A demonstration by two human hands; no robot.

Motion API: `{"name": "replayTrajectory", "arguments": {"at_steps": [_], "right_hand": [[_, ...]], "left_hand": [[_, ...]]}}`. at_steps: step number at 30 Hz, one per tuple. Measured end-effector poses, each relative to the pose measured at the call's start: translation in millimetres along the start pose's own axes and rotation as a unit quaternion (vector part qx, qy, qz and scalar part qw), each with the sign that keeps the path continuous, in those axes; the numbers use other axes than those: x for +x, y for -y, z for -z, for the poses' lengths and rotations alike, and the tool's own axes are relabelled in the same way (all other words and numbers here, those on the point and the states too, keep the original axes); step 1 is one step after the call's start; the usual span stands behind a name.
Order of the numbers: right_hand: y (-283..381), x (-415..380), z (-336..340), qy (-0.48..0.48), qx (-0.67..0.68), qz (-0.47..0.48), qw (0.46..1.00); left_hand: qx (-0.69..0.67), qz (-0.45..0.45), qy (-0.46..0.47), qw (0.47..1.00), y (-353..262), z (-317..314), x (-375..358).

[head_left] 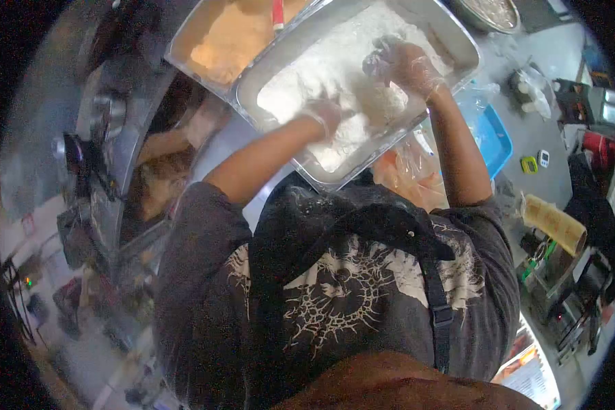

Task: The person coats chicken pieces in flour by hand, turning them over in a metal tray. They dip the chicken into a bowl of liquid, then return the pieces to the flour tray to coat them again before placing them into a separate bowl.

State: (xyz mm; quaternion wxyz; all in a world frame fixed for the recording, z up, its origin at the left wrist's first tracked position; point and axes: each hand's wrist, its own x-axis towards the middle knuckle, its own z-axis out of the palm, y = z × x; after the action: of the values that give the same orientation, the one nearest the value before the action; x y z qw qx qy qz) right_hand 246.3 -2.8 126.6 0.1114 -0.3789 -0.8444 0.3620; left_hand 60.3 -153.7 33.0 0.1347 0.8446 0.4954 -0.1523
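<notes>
A deep metal pan [468, 51] of white flour [301, 75] is in front of me. My left hand [328, 116], in a clear plastic glove, is down in the flour at the near left part of the pan; its fingers are blurred and partly buried. My right hand [410, 68], also gloved, is over the flour on the right side. Its fingers look curled together round a flour-dusted greyish lump [377, 58], whose kind I cannot make out.
Left of the flour, a second pan holds orange powder [229, 41] and a red-handled tool [278, 14]. On the right are a clear bag of pale pieces [413, 171], a blue tray [495, 140], two small timers [529, 164] and a round metal bowl [492, 12].
</notes>
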Motion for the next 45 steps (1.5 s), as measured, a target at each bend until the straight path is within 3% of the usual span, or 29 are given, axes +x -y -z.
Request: {"name": "replayTrajectory", "arguments": {"at_steps": [2, 3, 5, 6, 8, 9, 11, 12, 14, 16, 18, 20, 22, 25, 27, 28, 31, 32, 34, 36, 37, 40, 43, 44, 45], "right_hand": [[-2.0, -10.4, 1.8, 0.002, 0.07, -0.013, 0.997], [7.3, -18.5, 3.4, 0.026, 0.082, -0.042, 0.995], [11.1, -20.5, -2.1, 0.061, 0.03, 0.027, 0.997], [12.8, -21.2, -3.3, 0.075, -0.025, 0.081, 0.994], [-16.5, -0.8, -34.9, 0.2, -0.11, 0.033, 0.973], [-30.6, 9.0, -50.6, 0.263, -0.154, 0.016, 0.952], [-38.3, 26.1, -77.9, 0.42, -0.225, -0.036, 0.878], [-46.8, 28.4, -89.9, 0.421, -0.179, -0.047, 0.888], [-67.9, 31.9, -112.7, 0.417, -0.087, -0.067, 0.902], [-76.7, 30.1, -120.6, 0.414, -0.015, -0.094, 0.905], [-75.0, 24.9, -119.1, 0.416, -0.038, -0.084, 0.905], [-63.4, 16.7, -108.7, 0.396, -0.112, -0.043, 0.91], [-47.0, 10.1, -92.8, 0.328, -0.257, 0.061, 0.907], [-15.3, -2.6, -52.7, 0.075, -0.438, 0.216, 0.87], [25.9, -21.1, -18.4, 0.089, -0.274, 0.112, 0.951], [-6.2, -8.9, -26.3, 0.065, -0.223, 0.1, 0.967], [15.0, -10.4, -10.5, 0.079, -0.058, 0.055, 0.994], [-1.0, -7.0, -15.2, 0.04, 0.196, 0.062, 0.978], [-14.0, -5.3, -25.2, -0.025, 0.386, 0.017, 0.922], [-18.8, -6.7, -31.9, -0.057, 0.496, -0.005, 0.867], [-21.8, -7.9, -31.1, -0.052, 0.518, -0.015, 0.854], [-18.2, -21.6, -23.5, -0.058, 0.455, 0.068, 0.886], [63.7, -50.7, 0.5, -0.051, 0.448, 0.024, 0.893], [55.1, -56.4, 10.7, 0.017, 0.399, 0.052, 0.915], [49.8, -57.2, 5.7, 0.012, 0.351, 0.021, 0.936]], "left_hand": [[-0.114, 0.071, 0.111, 0.985, -12.1, -2.3, 10.1], [-0.136, 0.047, 0.147, 0.979, -3.6, -3.4, 9.8], [-0.185, 0.0, 0.223, 0.957, 11.3, 6.9, 2.0], [-0.133, 0.034, 0.271, 0.953, 8.6, 24.2, 2.4], [-0.127, 0.017, 0.194, 0.973, 1.4, 39.0, -5.0], [-0.131, -0.007, 0.108, 0.985, -3.7, 35.1, -3.9], [-0.11, -0.047, -0.042, 0.992, -22.4, 19.4, 11.9], [-0.097, -0.052, -0.085, 0.99, -31.5, 9.8, 22.3], [-0.077, -0.055, -0.077, 0.992, -38.3, -1.3, 36.6], [-0.075, -0.075, 0.005, 0.994, -35.7, 0.5, 33.9], [-0.089, -0.097, 0.117, 0.984, -28.4, 5.4, 24.9], [-0.121, -0.102, 0.135, 0.978, -14.4, 13.3, 11.0], [-0.162, -0.085, 0.053, 0.982, 15.6, 19.8, -2.8], [-0.189, -0.035, -0.126, 0.973, 64.8, 16.1, -14.8], [-0.373, 0.064, -0.094, 0.921, 74.0, 35.9, -21.4], [-0.458, 0.113, -0.074, 0.879, 74.8, 42.4, -25.2], [-0.761, 0.066, -0.093, 0.639, 70.5, 40.7, -10.6], [-0.838, 0.047, -0.096, 0.535, 66.8, 42.1, -6.7], [-0.801, -0.053, -0.155, 0.575, 55.0, 42.3, 0.1], [-0.768, -0.044, -0.15, 0.621, 39.5, 67.7, -14.6], [-0.698, -0.04, -0.169, 0.695, 43.1, 67.5, -11.8], [-0.446, -0.023, -0.216, 0.868, 62.0, 63.5, -5.8], [-0.348, 0.143, -0.178, 0.909, 64.5, 86.5, -24.0], [-0.182, 0.12, -0.226, 0.949, 88.9, 44.0, 8.0], [-0.169, 0.115, -0.219, 0.954, 90.2, 46.6, 4.6]]}}
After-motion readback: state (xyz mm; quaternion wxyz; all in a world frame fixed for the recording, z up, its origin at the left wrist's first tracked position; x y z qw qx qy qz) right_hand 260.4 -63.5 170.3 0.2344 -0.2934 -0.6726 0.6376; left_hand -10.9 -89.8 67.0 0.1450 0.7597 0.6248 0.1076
